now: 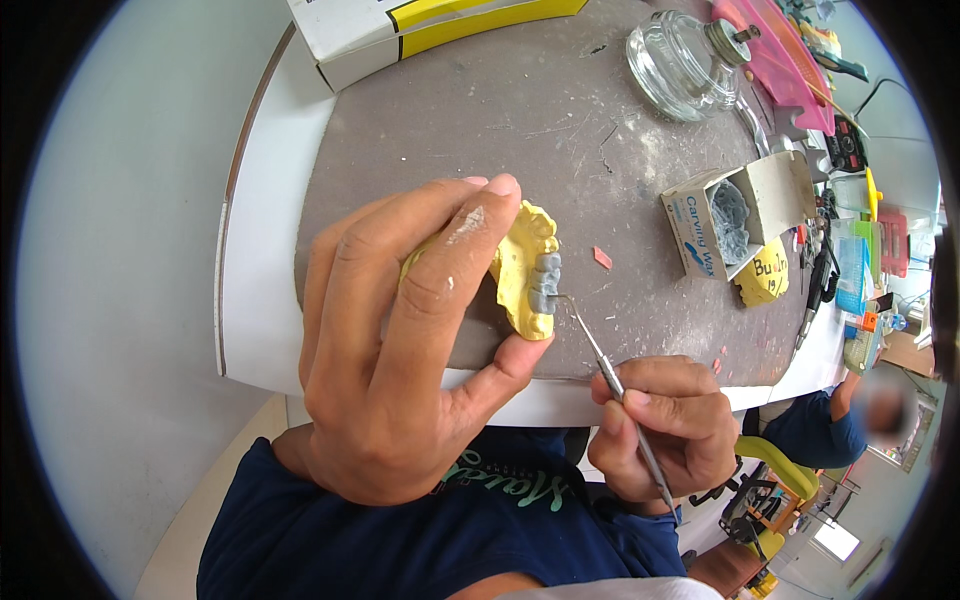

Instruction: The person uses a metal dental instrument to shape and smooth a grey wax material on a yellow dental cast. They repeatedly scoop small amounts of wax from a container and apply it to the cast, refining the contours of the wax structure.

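My left hand grips a yellow dental cast between thumb and fingers, holding it above the grey-brown work mat. Along the cast's right side sits a row of grey wax teeth. In a pen-like grip, my right hand holds a slim metal wax carver. The carver's bent tip is at the lower grey teeth; whether it touches them or only hovers, I cannot tell. My left fingers hide part of the cast.
An open wax box holding grey wax stands right, beside another yellow cast piece. A glass alcohol lamp and pink tray are at back right. A white-and-yellow box lies at the back. Another person sits at right.
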Demonstrator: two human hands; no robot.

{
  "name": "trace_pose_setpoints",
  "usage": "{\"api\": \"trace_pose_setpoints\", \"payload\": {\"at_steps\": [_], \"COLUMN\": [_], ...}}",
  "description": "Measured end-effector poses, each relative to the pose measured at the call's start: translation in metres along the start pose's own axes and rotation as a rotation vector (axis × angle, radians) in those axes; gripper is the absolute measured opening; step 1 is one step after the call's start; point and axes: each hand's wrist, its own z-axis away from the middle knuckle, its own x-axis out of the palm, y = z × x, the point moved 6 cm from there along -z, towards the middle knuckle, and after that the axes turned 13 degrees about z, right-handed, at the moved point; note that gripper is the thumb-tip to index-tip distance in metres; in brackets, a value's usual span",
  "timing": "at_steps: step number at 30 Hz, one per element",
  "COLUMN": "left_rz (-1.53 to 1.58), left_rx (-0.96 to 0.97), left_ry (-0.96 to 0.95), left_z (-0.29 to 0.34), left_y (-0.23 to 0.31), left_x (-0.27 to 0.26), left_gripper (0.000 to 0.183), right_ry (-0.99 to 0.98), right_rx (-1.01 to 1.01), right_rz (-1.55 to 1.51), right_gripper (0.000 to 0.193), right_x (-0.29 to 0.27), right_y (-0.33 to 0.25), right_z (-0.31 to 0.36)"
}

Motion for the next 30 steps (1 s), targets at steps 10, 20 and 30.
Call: {"api": "trace_pose_setpoints", "payload": {"at_steps": [10,20,30], "left_rz": [-0.003,-0.007,-0.003], "left_rx": [-0.010,-0.008,-0.011], "left_ry": [-0.005,-0.004,0.010], "left_z": [-0.0007,-0.0017,-0.0002], "left_y": [0.0005,0.0018,-0.0002], "left_x": [-0.0004,-0.0009,0.0000], "left_gripper": [0.070,0.070,0.069], "right_ry": [0.002,-0.007,0.012], "right_rx": [-0.003,-0.003,-0.003], "right_rz": [0.007,0.019,-0.001], "right_gripper": [0.027,0.027,0.027], "right_x": [-0.0001,-0.0014,0.0002], "right_y": [0.0003,-0.0005,0.0017], "right_z": [0.0004,-0.0006,0.0021]}}
